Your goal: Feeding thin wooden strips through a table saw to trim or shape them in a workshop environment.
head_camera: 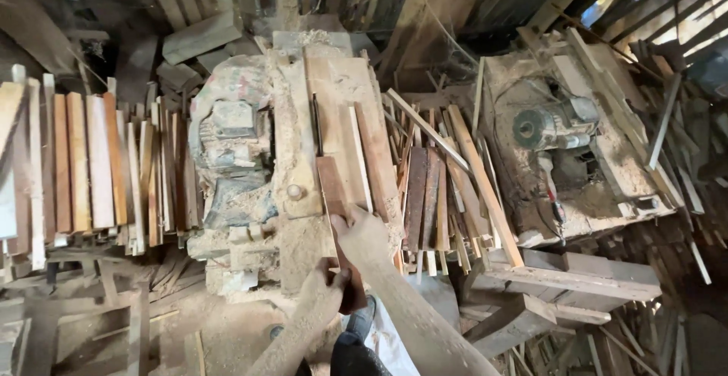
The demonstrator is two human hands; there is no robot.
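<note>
A dark reddish wooden strip [331, 182] lies lengthwise on the sawdust-covered saw table [334, 88], next to the narrow blade slot [315, 122]. My right hand [362, 232] presses flat on the strip near the table's front edge. My left hand [324, 285] grips the strip's near end, which hangs off the table toward me. A wooden fence board [292, 141] runs along the left of the slot. Both forearms are dusty.
An electric motor [231, 144] sits left of the table. Stacked light planks [83, 163] stand at far left. Dark and pale slats [432, 194] pile up to the right, beside a second machine [553, 129]. Scrap wood and sawdust cover the floor.
</note>
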